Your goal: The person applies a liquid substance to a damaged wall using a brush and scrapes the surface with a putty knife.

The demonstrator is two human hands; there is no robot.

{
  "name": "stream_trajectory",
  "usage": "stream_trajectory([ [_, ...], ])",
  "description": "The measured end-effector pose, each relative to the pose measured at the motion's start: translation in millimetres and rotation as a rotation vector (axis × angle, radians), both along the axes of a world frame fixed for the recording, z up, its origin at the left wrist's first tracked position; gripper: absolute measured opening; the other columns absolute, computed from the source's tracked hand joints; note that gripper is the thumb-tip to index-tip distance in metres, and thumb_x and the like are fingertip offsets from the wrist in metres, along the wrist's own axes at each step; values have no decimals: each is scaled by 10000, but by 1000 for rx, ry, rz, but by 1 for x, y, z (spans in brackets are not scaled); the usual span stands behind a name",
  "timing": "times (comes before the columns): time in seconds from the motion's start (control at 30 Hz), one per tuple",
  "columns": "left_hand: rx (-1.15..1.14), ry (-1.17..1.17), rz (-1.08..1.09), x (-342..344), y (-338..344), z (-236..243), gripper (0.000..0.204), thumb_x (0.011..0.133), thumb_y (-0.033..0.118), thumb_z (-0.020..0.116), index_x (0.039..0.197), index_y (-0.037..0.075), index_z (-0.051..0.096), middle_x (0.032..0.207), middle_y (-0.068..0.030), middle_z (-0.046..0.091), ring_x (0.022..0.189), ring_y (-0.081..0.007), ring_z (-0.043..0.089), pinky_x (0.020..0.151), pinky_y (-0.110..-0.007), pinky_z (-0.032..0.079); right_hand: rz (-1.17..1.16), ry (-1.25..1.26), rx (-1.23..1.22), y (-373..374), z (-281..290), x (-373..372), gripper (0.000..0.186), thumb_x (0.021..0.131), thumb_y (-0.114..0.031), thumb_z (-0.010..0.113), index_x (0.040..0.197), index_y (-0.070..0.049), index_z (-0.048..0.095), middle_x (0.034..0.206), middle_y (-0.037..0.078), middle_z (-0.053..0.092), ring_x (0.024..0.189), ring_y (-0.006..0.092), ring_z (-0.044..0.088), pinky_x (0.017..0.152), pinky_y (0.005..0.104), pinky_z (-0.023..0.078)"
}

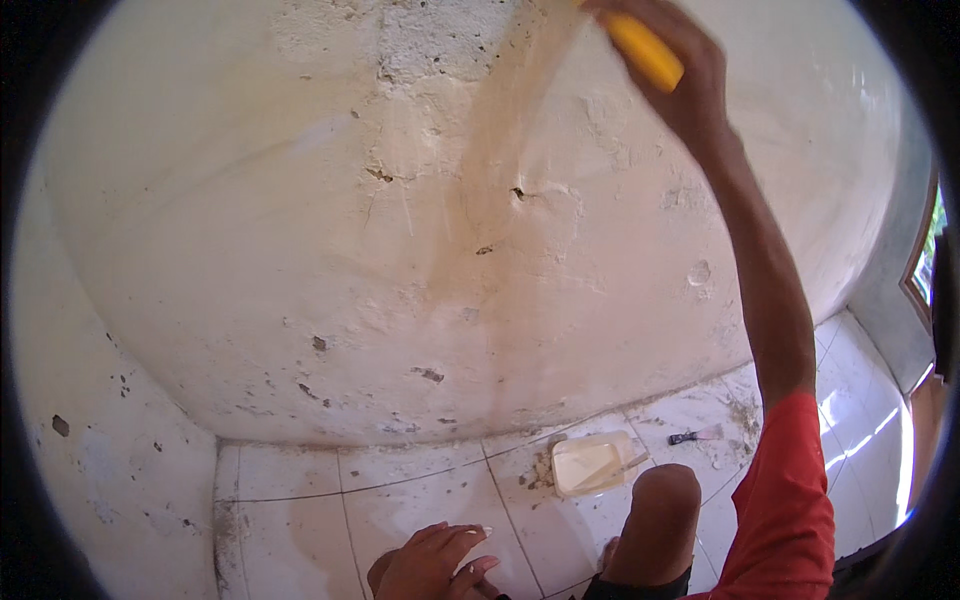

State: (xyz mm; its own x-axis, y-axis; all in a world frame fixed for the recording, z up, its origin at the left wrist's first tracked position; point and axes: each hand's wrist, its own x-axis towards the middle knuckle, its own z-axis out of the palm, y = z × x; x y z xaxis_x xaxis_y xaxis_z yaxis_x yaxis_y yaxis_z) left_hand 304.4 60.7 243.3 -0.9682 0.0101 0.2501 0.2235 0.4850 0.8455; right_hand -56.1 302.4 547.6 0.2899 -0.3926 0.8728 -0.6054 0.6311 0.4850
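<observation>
My right hand (695,75) is raised to the upper part of the wall, wrapped around a yellow handle (645,52). The tool's working end is cut off or hidden at the top edge, so I cannot tell its kind. Below it, a brownish damp-looking streak (500,140) runs down the cream wall (620,260), which has chips, holes and a rough bare patch (440,40). Low in the view, my left hand (435,562) lies over my left knee with its fingers stretched out, holding nothing.
A cream plastic tub (600,491) stands on the tiled floor (420,500), with a stick-like tool (635,462) leaning in it. To its right lies a dark-handled scraper (695,436) among debris. My bent right knee (665,500) is near the tub. Another wall (90,420) meets on the left.
</observation>
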Motion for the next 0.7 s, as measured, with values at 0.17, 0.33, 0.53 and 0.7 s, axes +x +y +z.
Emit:
stream_trajectory([
  [0.17, 41, -66, -53, -2, -2, -5, 460, 780, -137, 629, 1218, 0, 593, 1196, -117, 583, 1043, -235, 636, 843, -334, 569, -67, -236, 314, -31, -99, 42, 337, 768, -34, 743, 1059, -190, 674, 1020, -14, 685, 857, 187, 650, 590, 333, 557],
  [0.33, 516, -277, 72, 5, -2, -18, 332, 893, -62, 561, 1219, 1, 585, 1220, -81, 588, 1035, -254, 625, 768, -344, 534, 368, -406, 56, -2, -77, 19, 231, 806, -57, 762, 1020, -106, 689, 1042, 13, 711, 930, 173, 682, 707, 322, 578],
  [0.53, 410, -269, 84, 4, 1, -10, 359, 874, -36, 643, 1225, 10, 585, 1211, -90, 599, 1063, -265, 611, 797, -342, 540, 0, -182, -565, 57, -7, -1, 184, 900, -80, 676, 1060, -158, 723, 1036, -7, 695, 871, 151, 685, 752, 290, 544],
  [0.7, 556, -463, 143, -8, 12, 19, 428, 826, -128, 640, 1233, -10, 579, 1246, -115, 562, 1055, -248, 612, 849, -328, 558, -169, 35, -183, -19, -42, -12, 307, 752, -3, 738, 1000, -184, 708, 1034, -19, 674, 883, 190, 676, 722, 304, 555],
])
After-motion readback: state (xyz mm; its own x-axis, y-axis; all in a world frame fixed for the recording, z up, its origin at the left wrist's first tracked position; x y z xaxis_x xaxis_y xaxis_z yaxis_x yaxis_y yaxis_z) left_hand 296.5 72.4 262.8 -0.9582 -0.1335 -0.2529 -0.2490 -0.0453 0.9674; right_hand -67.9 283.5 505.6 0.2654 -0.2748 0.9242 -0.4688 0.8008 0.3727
